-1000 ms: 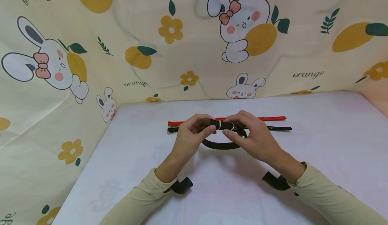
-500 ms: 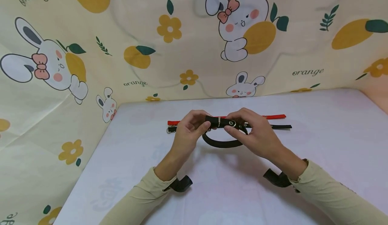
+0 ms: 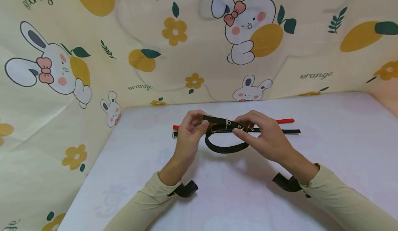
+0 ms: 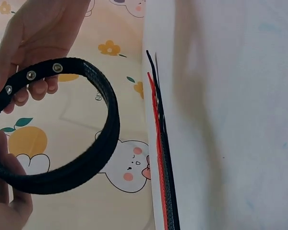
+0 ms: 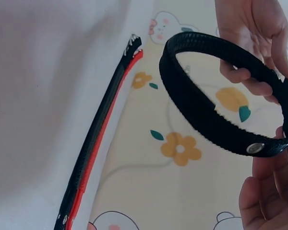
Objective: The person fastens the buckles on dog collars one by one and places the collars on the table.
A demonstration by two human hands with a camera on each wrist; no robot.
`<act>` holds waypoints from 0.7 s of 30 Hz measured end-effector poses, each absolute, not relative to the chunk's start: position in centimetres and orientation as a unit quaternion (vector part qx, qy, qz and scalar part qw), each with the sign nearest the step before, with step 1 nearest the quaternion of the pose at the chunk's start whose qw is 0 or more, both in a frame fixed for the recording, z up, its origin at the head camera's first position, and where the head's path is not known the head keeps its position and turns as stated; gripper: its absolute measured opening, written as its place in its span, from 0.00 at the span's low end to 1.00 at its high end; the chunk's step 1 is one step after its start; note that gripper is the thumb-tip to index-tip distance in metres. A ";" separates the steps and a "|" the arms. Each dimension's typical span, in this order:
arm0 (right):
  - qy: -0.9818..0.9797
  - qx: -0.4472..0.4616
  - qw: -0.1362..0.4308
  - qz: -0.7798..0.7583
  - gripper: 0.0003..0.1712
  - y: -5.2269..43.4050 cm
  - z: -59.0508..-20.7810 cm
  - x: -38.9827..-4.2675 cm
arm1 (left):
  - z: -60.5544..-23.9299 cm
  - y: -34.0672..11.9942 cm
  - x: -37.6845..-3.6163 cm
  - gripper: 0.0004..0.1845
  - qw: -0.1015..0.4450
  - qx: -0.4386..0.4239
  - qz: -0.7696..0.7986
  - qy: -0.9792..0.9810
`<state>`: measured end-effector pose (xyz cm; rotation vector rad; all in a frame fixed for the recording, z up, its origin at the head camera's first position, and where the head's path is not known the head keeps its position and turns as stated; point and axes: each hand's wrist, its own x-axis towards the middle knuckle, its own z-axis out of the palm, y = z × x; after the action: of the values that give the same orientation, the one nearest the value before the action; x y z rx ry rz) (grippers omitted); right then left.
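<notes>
Both hands hold a black collar (image 3: 224, 149) bent into a loop, just above the white table (image 3: 236, 196). My left hand (image 3: 201, 127) pinches the collar's free end at the loop's left side. My right hand (image 3: 241, 134) pinches the overlap by the metal ring and eyelets. In the left wrist view the black collar (image 4: 102, 143) hangs between the thumb of my left hand (image 4: 4, 191) and the fingers of the right hand (image 4: 36, 43). In the right wrist view the black collar (image 5: 197, 108) with one eyelet runs into my right hand (image 5: 271, 191).
A red strap (image 3: 284, 121) and a black strap (image 3: 289, 131) lie flat, side by side, behind the hands. The same pair shows as the red strap (image 4: 157, 139) and black strap (image 5: 93, 136) in the wrist views. A rabbit-print cloth (image 3: 93, 68) walls the table's back and left.
The collar's free end has slid out leftwards past my left fingers, and the two layers at the top have parted slightly. Both hands stay in place.
</notes>
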<state>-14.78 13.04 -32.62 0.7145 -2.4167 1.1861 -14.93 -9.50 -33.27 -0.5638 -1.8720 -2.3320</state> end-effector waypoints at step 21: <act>-0.856 0.284 0.152 0.405 0.10 12.6 -32.8 -14.3 | -33.6 -9.0 -14.6 0.16 0.014 -0.178 -0.719 -0.671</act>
<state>-14.30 12.58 -32.81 0.8164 -2.4564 1.1620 -14.63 -9.02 -33.62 -0.5548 -2.0903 -2.2391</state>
